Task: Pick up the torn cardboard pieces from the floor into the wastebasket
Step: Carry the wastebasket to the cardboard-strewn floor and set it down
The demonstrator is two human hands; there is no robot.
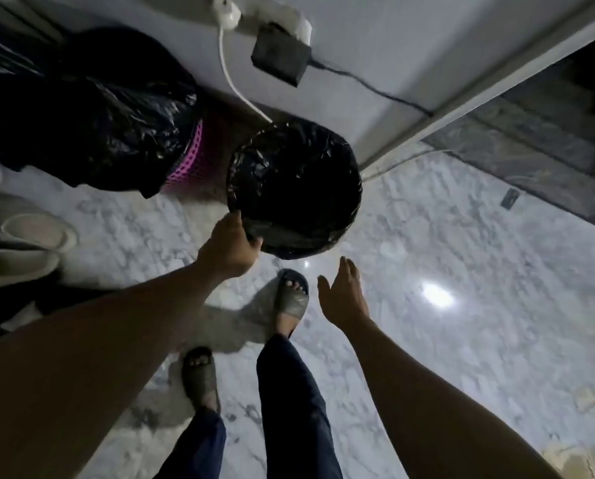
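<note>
Apparently the task is at its start. The left hand (228, 248) curls its fingers (235, 219) over the rim of the black-lined wastebasket (355, 188) in the middle of the frame. The right hand (341, 295) is spread and empty. Brownish scraps (586, 399), maybe the cardboard, lie on the floor (462, 236) at lower right.

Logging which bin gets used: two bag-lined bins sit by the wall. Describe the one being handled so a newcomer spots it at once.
Below the black adapter on the white wall is a round, black-lined wastebasket. The left hand grips its near rim; unlike the pink mesh basket beside it, it shows no pink.
</note>
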